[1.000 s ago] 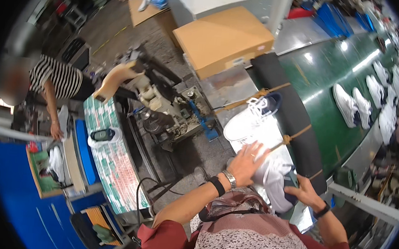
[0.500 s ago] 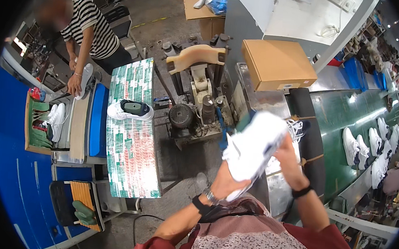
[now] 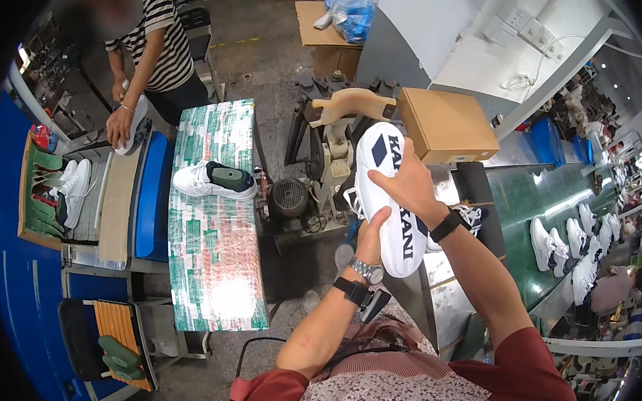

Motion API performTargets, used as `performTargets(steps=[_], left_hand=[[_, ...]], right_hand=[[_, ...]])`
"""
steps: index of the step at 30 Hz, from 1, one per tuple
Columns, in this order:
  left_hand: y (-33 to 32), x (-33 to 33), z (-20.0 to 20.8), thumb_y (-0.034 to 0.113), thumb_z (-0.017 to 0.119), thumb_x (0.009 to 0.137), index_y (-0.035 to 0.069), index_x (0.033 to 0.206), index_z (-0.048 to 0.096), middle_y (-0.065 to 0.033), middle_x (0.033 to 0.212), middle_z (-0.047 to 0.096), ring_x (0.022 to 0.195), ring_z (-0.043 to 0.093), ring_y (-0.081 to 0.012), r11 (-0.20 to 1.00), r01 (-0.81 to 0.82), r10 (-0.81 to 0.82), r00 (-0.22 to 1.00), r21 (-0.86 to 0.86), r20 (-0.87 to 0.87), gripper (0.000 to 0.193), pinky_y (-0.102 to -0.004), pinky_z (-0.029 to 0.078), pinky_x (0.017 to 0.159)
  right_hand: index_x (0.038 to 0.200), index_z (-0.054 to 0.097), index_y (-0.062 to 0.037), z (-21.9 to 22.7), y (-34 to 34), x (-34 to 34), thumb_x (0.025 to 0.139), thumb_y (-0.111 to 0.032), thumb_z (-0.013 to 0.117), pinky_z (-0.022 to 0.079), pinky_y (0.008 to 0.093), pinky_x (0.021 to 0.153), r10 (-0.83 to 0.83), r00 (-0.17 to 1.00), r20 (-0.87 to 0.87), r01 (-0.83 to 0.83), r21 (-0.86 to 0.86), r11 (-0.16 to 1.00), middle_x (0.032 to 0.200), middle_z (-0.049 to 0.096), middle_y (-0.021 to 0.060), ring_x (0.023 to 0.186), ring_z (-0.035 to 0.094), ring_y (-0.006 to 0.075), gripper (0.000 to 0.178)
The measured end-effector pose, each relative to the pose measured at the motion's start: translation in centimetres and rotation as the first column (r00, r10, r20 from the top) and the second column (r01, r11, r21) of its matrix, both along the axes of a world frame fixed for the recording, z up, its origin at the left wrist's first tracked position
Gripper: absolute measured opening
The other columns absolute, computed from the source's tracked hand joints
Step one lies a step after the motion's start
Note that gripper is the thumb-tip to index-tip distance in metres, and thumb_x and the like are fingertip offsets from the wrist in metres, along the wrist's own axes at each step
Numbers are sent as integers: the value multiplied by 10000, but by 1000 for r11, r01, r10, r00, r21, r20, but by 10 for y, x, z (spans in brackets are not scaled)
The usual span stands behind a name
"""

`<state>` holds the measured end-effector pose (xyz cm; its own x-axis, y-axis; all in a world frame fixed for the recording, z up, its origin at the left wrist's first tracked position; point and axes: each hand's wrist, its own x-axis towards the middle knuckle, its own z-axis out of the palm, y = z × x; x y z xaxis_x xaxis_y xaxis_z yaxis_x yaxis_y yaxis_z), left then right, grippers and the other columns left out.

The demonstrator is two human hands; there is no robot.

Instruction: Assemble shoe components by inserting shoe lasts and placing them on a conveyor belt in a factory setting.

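A white sneaker (image 3: 401, 253) is held up in front of me, its white sole with dark print turned toward my view. My left hand (image 3: 371, 238) grips its lower left side, thumb lying along the sole. My right hand (image 3: 414, 187) is wrapped round its right side, thumb across the middle. The upper is mostly hidden behind the sole. Partly covered by my right wrist, another laced sneaker (image 3: 471, 218) rests by the dark padded strip on the right. To the left, a white sneaker with a dark lining (image 3: 213, 181) lies on the green-and-white wrapped board (image 3: 213, 282).
A machine with a motor (image 3: 289, 198) stands ahead. Beside it sits a cardboard box (image 3: 448, 124). Several white sneakers (image 3: 544, 244) line the green conveyor (image 3: 520, 209). At left, a person in a striped shirt (image 3: 168, 56) handles a shoe near a bin with green pieces (image 3: 40, 201).
The sneaker has turned from a tilted, blurred pose to nearly upright with its sole showing. My right hand has moved up and left across it. My view has shifted slightly.
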<state>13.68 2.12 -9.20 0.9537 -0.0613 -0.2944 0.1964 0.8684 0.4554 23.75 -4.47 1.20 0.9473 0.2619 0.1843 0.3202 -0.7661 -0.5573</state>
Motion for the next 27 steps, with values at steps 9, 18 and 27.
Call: performTargets(steps=[9, 18, 27], left_hand=[[25, -17, 27, 248, 799, 898, -23, 1244, 606, -108, 1076, 725, 933, 718, -175, 941, 35, -23, 999, 338, -39, 480, -328, 592, 767], [19, -50, 27, 277, 869, 795, -46, 1482, 399, -243, 1196, 713, 1056, 729, -322, 667, 26, 84, 990, 745, -110, 893, -400, 576, 903], [36, -54, 23, 364, 832, 791, -47, 1591, 213, -320, 1118, 705, 1001, 730, -416, 642, 149, -21, 984, 752, -177, 1092, -446, 576, 885]], right_hand=[[1357, 401, 31, -24, 21, -2, 744, -515, 812, 561, 521, 866, -134, 991, 18, 135, -146, 980, 1167, 646, 306, 992, 687, 479, 918], [1126, 695, -21, 34, 32, 159, 1009, -710, 421, 649, 348, 627, 84, 365, -927, -252, -12, 968, 897, 736, 88, 767, 745, 172, 751], [1188, 744, -45, -52, 122, 184, 977, -394, 645, 596, 347, 829, -657, 50, -752, -638, -530, 559, 1094, 787, 53, 836, 742, 187, 420]])
